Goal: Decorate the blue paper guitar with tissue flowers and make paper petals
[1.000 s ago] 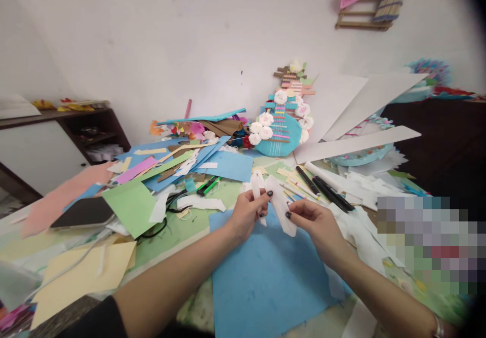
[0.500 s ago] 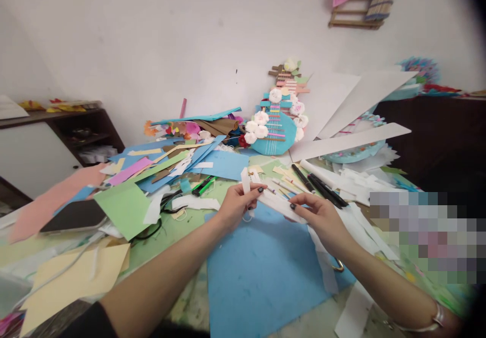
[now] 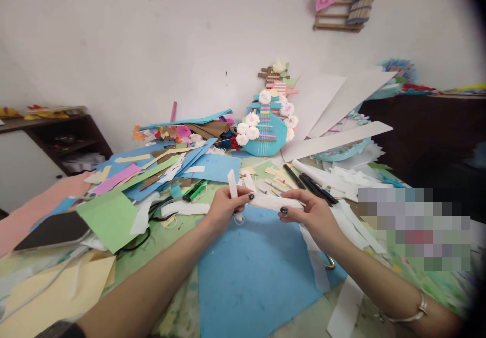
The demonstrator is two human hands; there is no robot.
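A long strip of white crepe paper is stretched between my two hands, above a blue sheet. My left hand pinches its left end, and a narrow white piece sticks up from the same fingers. At the other end, my right hand grips the strip between thumb and fingers. A white length hangs below the right hand onto the blue sheet; whether it belongs to the same strip is unclear. Beside my right wrist lies a gold-coloured metal loop, mostly hidden.
Black pens lie beyond my right hand. A green cutter and a green paper sheet are to the left. Paper scraps cover much of the table. A blue paper lute with white flowers leans on the wall.
The crepe strip, slanting down to the right before, is now nearly level. My right hand has risen slightly and turned. The whole view has shifted, moving things leftward in the picture.
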